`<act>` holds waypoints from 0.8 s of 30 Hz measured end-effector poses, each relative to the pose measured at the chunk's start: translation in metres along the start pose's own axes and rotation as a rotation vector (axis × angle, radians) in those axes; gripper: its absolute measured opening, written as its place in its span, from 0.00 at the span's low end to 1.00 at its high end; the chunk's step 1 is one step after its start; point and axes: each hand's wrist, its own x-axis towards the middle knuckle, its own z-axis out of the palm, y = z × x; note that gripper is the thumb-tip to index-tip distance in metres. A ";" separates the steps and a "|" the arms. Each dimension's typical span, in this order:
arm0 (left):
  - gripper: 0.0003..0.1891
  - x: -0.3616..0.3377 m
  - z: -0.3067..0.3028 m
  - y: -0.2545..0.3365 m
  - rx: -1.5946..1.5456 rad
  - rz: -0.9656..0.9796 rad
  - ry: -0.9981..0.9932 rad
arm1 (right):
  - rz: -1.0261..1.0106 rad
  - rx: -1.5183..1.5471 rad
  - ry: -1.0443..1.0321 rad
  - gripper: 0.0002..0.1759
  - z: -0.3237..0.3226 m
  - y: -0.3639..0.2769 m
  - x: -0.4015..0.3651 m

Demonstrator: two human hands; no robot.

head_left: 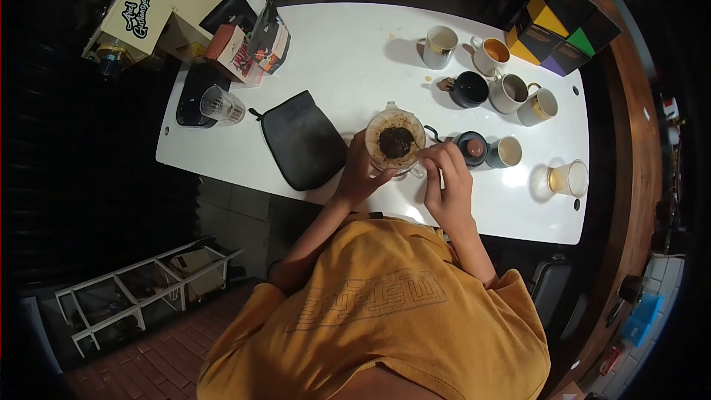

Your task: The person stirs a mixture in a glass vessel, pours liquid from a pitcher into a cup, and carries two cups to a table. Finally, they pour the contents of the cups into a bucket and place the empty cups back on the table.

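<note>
A coffee dripper (372,150) with a paper filter stands near the middle of the white table, dark wet coffee grounds (397,142) at its centre. My left hand (361,175) is closed round the dripper's left side. At its right rim, the fingers of my right hand (447,180) pinch the edge of the paper filter (415,135). Just right of that hand are a black kettle (472,146) with a brown knob and a grey cup (505,152). A black pouch (304,141) lies flat to the left of my left hand.
Several mugs (509,92) stand at the back right, near colourful boxes (563,24). A glass (569,178) with some liquid is at the right edge. On the left are a ribbed glass (223,104), a black scale (198,95), coffee packages (234,54) and a cream machine (152,4).
</note>
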 end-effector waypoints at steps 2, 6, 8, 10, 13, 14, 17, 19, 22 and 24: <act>0.44 0.000 -0.001 0.001 0.009 -0.006 -0.011 | 0.020 0.012 -0.022 0.06 0.003 0.000 -0.002; 0.44 0.000 -0.001 0.002 -0.095 -0.038 -0.014 | 0.117 0.136 -0.023 0.05 0.001 -0.006 -0.001; 0.44 0.000 -0.001 0.004 -0.112 -0.045 -0.014 | 0.135 0.161 0.002 0.05 -0.002 -0.007 -0.001; 0.42 0.001 0.000 0.005 -0.107 -0.026 -0.008 | 0.153 0.206 0.063 0.04 -0.004 -0.004 -0.001; 0.41 0.000 -0.001 0.008 -0.126 -0.033 0.004 | 0.216 0.276 0.043 0.04 -0.004 -0.003 -0.003; 0.42 0.002 -0.002 0.009 -0.149 -0.053 0.005 | 0.242 0.296 0.019 0.04 -0.004 0.000 -0.003; 0.40 0.004 -0.005 0.012 -0.027 -0.021 -0.012 | 0.177 0.217 0.012 0.04 -0.004 -0.001 0.000; 0.40 0.003 -0.005 0.013 -0.055 -0.010 0.007 | 0.105 0.112 0.017 0.05 -0.006 -0.005 0.002; 0.40 0.004 -0.004 0.014 -0.097 -0.001 0.021 | 0.127 0.190 0.062 0.05 -0.005 -0.006 0.001; 0.40 0.003 -0.004 0.015 -0.147 -0.013 0.028 | 0.136 0.210 0.055 0.05 -0.008 -0.008 0.002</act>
